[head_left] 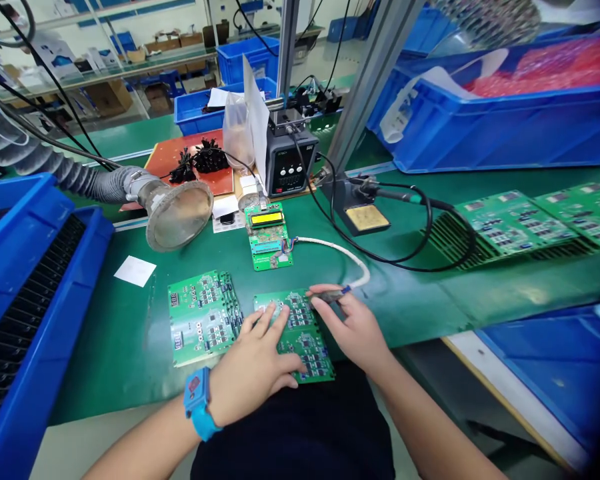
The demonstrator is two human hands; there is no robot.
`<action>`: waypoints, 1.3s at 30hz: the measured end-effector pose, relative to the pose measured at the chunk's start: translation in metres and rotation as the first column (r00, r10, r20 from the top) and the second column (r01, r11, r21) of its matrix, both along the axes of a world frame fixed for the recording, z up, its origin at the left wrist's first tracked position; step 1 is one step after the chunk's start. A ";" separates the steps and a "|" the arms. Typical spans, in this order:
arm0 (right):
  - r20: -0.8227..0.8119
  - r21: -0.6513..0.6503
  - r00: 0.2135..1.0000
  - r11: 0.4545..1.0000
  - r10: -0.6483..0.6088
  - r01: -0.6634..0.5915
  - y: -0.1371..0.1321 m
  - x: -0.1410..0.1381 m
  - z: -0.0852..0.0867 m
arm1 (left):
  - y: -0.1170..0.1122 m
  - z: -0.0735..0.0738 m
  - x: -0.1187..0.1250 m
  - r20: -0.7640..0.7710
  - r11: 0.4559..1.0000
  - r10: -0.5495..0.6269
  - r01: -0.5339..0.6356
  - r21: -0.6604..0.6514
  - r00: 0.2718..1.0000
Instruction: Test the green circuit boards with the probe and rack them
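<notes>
A green circuit board panel lies at the table's front edge, partly covered by my left hand. That hand is spread, fingertips resting on the panel, with a blue wrist strap behind it. My right hand pinches a dark probe at the panel's upper right corner; its tip is hidden by my fingers. From the probe a white sleeved cable curves up to a small green tester board with a lit yellow display. Left of my left hand sits a stack of similar circuit boards.
Behind the tester stands a soldering station, its iron in a holder. A fume extractor hose hangs at left near blue bins. More circuit boards and a large blue crate are at right.
</notes>
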State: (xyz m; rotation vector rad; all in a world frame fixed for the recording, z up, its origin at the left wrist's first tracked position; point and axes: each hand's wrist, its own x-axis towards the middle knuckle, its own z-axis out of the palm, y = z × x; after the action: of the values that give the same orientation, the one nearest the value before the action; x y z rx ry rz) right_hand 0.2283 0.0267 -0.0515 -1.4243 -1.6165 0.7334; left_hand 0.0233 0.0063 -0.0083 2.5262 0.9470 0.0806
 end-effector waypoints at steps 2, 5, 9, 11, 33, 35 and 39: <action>0.009 -0.021 1.000 1.000 0.022 -0.022 -0.016 0.004 0.002 | 0.000 0.000 0.000 0.003 1.000 -0.008 0.008 0.001 1.000; 0.061 -0.031 0.996 0.997 0.071 -0.070 -0.036 0.008 0.001 | 0.000 0.000 0.000 0.007 1.000 -0.010 0.010 0.005 1.000; 0.102 0.006 0.991 0.996 0.091 -0.092 -0.045 0.008 -0.002 | -0.001 0.000 0.000 -0.004 1.000 -0.002 0.002 -0.003 1.000; 0.114 0.026 0.990 0.996 0.083 -0.086 -0.045 0.006 -0.002 | -0.002 0.001 0.000 -0.002 1.000 -0.008 0.008 0.001 1.000; 0.155 0.149 0.987 0.986 0.049 -0.073 -0.039 -0.001 -0.005 | -0.002 -0.003 0.000 0.015 1.000 -0.002 0.002 0.030 1.000; 0.152 0.111 0.986 0.990 0.066 -0.084 -0.041 0.003 -0.007 | 0.000 -0.004 0.000 0.009 0.999 -0.006 0.005 0.051 1.000; 0.137 0.090 0.985 0.989 0.101 -0.114 -0.046 0.015 -0.021 | 0.000 -0.007 -0.002 -0.011 0.988 0.006 -0.005 0.154 1.000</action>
State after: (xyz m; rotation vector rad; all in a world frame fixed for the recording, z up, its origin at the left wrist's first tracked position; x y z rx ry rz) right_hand 0.2434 -0.0188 -0.0728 -1.3483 -1.8186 0.6226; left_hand 0.0210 0.0067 -0.0155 2.6675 0.9867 0.1470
